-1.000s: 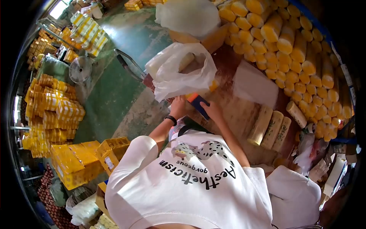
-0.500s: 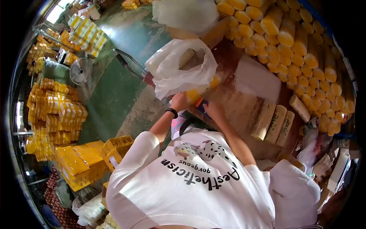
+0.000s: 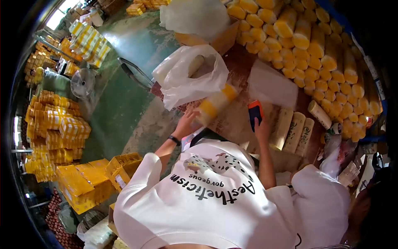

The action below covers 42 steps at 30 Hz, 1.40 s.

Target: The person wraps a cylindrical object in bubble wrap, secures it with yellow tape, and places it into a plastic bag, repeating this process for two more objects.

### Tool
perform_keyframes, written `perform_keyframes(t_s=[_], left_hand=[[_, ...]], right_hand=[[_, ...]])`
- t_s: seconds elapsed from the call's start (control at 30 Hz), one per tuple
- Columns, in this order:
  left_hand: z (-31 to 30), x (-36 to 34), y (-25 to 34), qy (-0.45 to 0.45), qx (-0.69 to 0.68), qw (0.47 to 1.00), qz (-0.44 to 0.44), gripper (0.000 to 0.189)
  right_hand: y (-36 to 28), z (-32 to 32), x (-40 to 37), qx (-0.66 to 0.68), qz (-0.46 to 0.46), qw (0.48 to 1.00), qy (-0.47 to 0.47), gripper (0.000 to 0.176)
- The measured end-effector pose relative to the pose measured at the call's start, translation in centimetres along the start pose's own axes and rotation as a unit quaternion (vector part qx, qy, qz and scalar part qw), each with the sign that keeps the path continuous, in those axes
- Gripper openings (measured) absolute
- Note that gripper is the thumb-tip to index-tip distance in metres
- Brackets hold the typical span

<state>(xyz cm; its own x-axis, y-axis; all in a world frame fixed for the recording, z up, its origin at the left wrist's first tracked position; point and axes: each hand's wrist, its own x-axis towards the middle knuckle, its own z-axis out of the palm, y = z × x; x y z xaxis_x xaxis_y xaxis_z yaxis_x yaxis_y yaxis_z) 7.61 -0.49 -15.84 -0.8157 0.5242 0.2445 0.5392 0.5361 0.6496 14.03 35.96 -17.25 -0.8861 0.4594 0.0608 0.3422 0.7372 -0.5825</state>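
Note:
My left hand (image 3: 187, 123), with a dark band on the wrist, has its fingers curled at the near end of a pale roll with yellow bands (image 3: 216, 104). The roll is blurred, and the fingers' far side is hidden. Just beyond it, a crumpled white plastic bag (image 3: 172, 89) gapes with a pale roll (image 3: 196, 65) inside. To the right, my right hand (image 3: 262, 128) is closed on an orange and dark blue handheld device (image 3: 255, 113), held apart from the roll.
Three pale rolls with dark writing (image 3: 295, 132) lie right of my right hand, below a white sheet (image 3: 273, 83). A large stack of yellow-ended rolls (image 3: 306, 54) rises behind. Yellow-taped boxes (image 3: 85, 180) stand left. Another person in white (image 3: 319, 203) is close at the right.
My right hand has moved right with the device, away from the banded roll. More of that roll now shows beside the bag. My left hand has shifted slightly left and down.

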Motion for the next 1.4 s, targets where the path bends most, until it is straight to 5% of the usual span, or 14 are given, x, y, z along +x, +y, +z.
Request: perform_keyframes(t_s=[0.1,0.2,0.3,0.37,0.5,0.6,0.7,0.8,0.87,1.0,1.1,1.17,1.27,1.4], left_hand=[[-2.2,-2.5,1.6,-0.084,-0.144,0.969,-0.181,0.031],[-1.2,-3.4,1.6,0.130,-0.164,0.965,-0.159,0.022],[1.3,-5.2,-2.5,0.159,-0.194,0.940,-0.233,0.043],[3.1,-6.4,-5.1,0.078,-0.346,0.855,-0.378,0.066],[4.3,-6.6,-3.6,0.054,-0.231,0.939,-0.249,0.074],[5.2,-5.9,-4.4,0.049,-0.158,0.947,-0.277,0.068],[7.8,-6.3,-7.8,0.046,-0.153,0.924,-0.346,0.045],[9.3,-6.6,-8.8,-0.021,-0.359,0.839,-0.408,0.019],[7.2,-5.8,-5.8,-0.118,-0.320,0.838,-0.426,0.014],[12.1,-8.9,-9.4,-0.116,-0.393,0.829,-0.380,0.016],[9.2,-8.4,-6.3,-0.052,-0.451,0.823,-0.341,0.013],[4.4,-6.5,-1.8,-0.063,-0.290,0.890,-0.347,0.011],[0.1,-4.1,2.7,0.035,-0.332,0.900,-0.279,0.010],[-7.4,0.5,8.6,0.074,-0.389,0.905,-0.154,0.006]], right_hand=[[0.9,-0.9,-1.2,0.095,-0.090,0.991,0.023,0.041],[-3.6,-4.4,-2.1,0.189,-0.037,0.978,-0.074,0.040],[-1.8,-2.4,-0.8,0.049,-0.124,0.990,0.046,0.041],[-4.0,-4.4,-0.5,-0.060,0.017,0.996,-0.061,0.047],[-2.3,-1.8,1.6,-0.283,0.096,0.943,-0.147,0.044],[-5.6,-0.7,1.9,-0.295,-0.016,0.948,-0.121,0.042],[-12.1,2.8,1.4,-0.133,-0.336,0.919,-0.159,0.055],[-20.5,5.5,-0.9,-0.034,-0.497,0.794,-0.348,0.056],[-19.9,10.4,-1.3,-0.049,-0.630,0.742,-0.225,0.046],[-20.3,18.9,1.1,-0.324,-0.562,0.597,-0.473,0.030],[-19.0,16.7,2.9,-0.027,-0.620,0.645,-0.446,0.018],[-19.5,12.4,3.2,0.019,-0.607,0.678,-0.413,0.023],[-19.7,5.9,4.7,0.108,-0.562,0.751,-0.329,0.028],[-21.4,-5.1,7.1,0.296,-0.323,0.844,-0.309,0.027]])
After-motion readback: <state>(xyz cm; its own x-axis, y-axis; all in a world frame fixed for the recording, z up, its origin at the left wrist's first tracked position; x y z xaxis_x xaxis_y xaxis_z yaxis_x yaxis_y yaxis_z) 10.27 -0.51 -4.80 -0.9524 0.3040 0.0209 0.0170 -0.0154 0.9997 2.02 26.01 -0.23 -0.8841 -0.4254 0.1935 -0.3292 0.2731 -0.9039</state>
